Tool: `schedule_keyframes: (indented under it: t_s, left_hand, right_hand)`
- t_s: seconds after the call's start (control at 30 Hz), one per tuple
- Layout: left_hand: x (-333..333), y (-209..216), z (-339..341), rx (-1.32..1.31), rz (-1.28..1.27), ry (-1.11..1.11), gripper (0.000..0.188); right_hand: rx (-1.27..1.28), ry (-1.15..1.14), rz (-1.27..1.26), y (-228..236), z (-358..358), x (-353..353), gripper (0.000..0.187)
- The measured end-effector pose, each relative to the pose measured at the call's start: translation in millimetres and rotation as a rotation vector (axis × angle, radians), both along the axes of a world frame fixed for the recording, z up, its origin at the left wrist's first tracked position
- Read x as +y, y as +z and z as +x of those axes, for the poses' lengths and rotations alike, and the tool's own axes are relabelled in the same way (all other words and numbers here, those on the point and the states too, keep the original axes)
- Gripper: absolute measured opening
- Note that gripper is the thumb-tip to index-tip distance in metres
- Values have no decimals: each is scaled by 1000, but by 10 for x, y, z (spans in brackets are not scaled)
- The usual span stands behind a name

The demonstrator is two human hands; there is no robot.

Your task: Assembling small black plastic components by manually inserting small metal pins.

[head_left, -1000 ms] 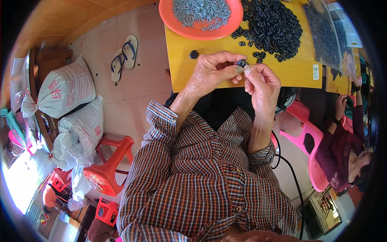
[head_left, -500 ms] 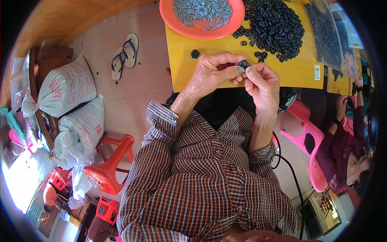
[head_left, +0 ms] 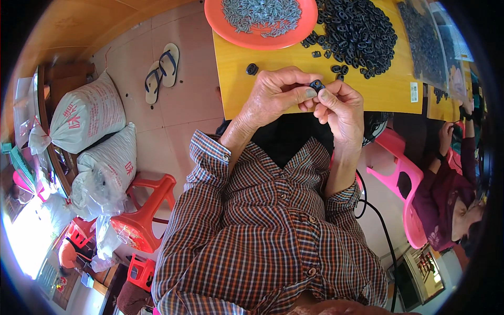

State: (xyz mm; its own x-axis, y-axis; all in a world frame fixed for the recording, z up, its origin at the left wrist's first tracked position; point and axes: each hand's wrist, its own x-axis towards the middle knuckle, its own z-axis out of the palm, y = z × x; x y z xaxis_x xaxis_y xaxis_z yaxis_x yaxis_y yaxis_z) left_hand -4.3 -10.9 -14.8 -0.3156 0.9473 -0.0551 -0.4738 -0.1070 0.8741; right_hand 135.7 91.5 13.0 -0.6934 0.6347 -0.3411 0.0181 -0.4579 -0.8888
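Note:
My left hand (head_left: 275, 96) and my right hand (head_left: 340, 109) meet over the near edge of a yellow table (head_left: 388, 94). Both pinch one small black plastic piece (head_left: 316, 84) between thumbs and fingertips. Beyond them lies a big heap of the same black pieces (head_left: 357, 31). An orange plate (head_left: 247, 37) holds several small grey metal parts (head_left: 261, 14). One loose black piece (head_left: 252, 69) lies on the table left of my hands.
A clear bag of black pieces (head_left: 428, 44) sits at the table's right. A person in dark red (head_left: 451, 194) sits on a pink chair (head_left: 401, 173) to my right. Sandals (head_left: 161, 71), white sacks (head_left: 84, 118) and red stools (head_left: 144, 210) stand on the tiled floor at left.
Both hands stay together on the black piece; the fingers have shifted slightly on it. The view has drifted a little.

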Motion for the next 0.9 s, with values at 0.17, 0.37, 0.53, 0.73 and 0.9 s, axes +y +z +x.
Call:
schedule_keyframes:
  t_s: [0.17, 0.37, 0.53, 0.73, 0.9]
  left_hand:
    - [2, 34, -3, -11, -6, -37, 25]
    - [-11, 53, -2, -11, -48, -40, 25]
    - [-5, 39, 6, 39, -27, -31, 23]
    - [-15, 50, 28, 68, -71, -23, 22]
    - [-44, -9, 44, 55, -88, -10, 23]
  right_hand:
    - [11, 45, -37, -11, 41, 35, 16]
    - [-4, 59, -61, -13, 20, 43, 17]
    - [-19, 56, -63, -39, 12, 47, 17]
    - [-49, 18, -9, 2, 14, -9, 17]
    - [-5, -4, -7, -35, 34, -45, 17]
